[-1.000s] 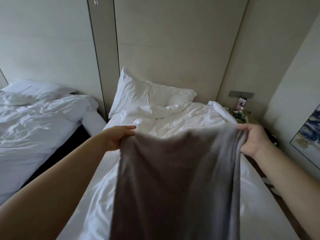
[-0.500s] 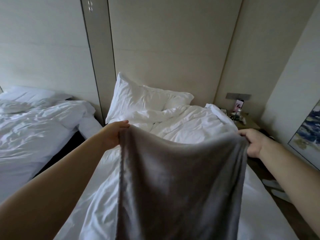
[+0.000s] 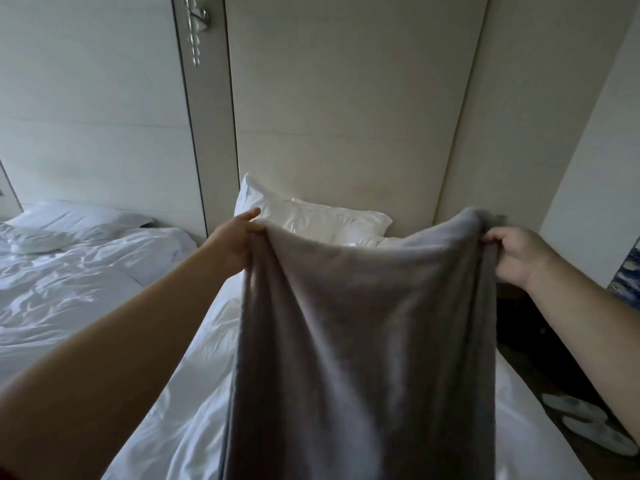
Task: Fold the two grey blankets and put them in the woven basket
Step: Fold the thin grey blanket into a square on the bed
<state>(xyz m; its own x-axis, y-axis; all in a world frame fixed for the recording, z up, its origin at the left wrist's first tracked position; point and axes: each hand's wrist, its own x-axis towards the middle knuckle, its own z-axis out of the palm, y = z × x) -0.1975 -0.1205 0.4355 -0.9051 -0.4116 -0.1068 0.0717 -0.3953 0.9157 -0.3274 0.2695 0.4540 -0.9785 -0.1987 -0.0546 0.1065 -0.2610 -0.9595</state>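
A grey blanket (image 3: 367, 341) hangs in front of me, held up by its top edge above a white bed (image 3: 194, 393). My left hand (image 3: 235, 237) pinches its upper left corner and my right hand (image 3: 516, 254) grips its upper right corner, both at about the same height. The cloth sags slightly between my hands and drops out of the bottom of the view. Only one grey blanket is in view, and no woven basket shows.
White pillows (image 3: 311, 216) lean against the panelled headboard wall behind the blanket. A second unmade white bed (image 3: 69, 282) stands to the left across a narrow gap. White slippers (image 3: 588, 424) lie on the dark floor at the right, below a blue picture (image 3: 628, 271).
Both hands have lifted the blanket's top edge higher and spread a little wider. The view has tilted upward, and the blanket now hides the bedside table at the right.
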